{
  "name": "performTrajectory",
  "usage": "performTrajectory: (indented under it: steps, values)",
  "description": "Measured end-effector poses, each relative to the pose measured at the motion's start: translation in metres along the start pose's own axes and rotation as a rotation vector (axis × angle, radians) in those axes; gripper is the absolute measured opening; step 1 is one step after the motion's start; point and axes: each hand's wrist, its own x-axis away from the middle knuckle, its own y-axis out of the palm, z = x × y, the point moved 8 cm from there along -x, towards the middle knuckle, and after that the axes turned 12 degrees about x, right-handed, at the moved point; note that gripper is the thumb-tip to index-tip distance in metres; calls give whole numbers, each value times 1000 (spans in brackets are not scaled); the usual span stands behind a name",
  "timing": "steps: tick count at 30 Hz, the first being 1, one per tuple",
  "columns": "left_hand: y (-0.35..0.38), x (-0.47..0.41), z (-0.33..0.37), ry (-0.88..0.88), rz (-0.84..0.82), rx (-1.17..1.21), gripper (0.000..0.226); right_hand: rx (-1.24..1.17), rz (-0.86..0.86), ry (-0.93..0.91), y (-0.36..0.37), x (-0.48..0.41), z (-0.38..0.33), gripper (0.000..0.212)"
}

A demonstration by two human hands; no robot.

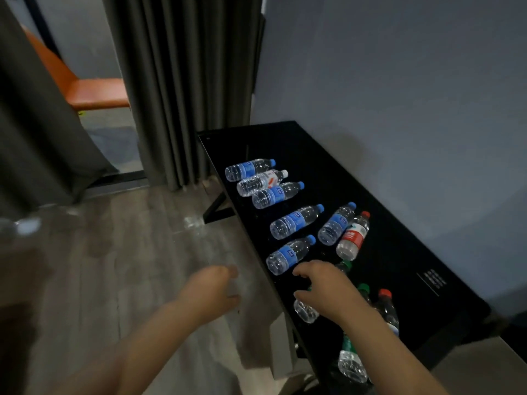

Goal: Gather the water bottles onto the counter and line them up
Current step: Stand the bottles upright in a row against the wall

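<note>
A black counter (399, 195) holds several water bottles lying on their sides. Blue-capped ones (295, 222) lie in a loose row along the front edge, with a white-capped bottle (261, 181) among them and a red-labelled bottle (353, 236) further back. My right hand (322, 289) curls over a green-capped bottle (306, 310) lying near the front edge and hides most of it. Beside my wrist are another green-capped bottle (363, 289), a red-capped bottle (386, 306) and a green-labelled bottle (350, 360). My left hand (211, 292) hovers off the counter above the floor, blurred, fingers loosely curled, holding nothing.
A blue-grey wall runs behind the counter. Grey curtains (176, 81) hang at its far end, and an orange chair (94, 92) stands beyond them. Wooden floor (128, 238) lies to the left of the counter's front edge.
</note>
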Motion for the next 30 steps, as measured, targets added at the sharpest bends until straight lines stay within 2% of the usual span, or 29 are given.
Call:
performTrajectory:
  steps: [5, 11, 20, 25, 30]
  values:
    - [-20, -26, -17, 0, 25, 23, 50, -14, 19, -5, -7, -37, -9, 37]
    - [-51, -83, -32, 8, 28, -15, 50, -101, 26, 19, -12, -102, -6, 46]
    - [-104, -169, -51, -6, 18, 16, 44, -158, 22, 34, -34, -195, 6, 42]
    - [-118, -212, -56, 49, -43, -1, 34, -211, 12, 104, -37, -231, 12, 43]
    - [-140, -263, -71, 130, -99, -32, 34, -274, 15, 212, -39, -267, 14, 37]
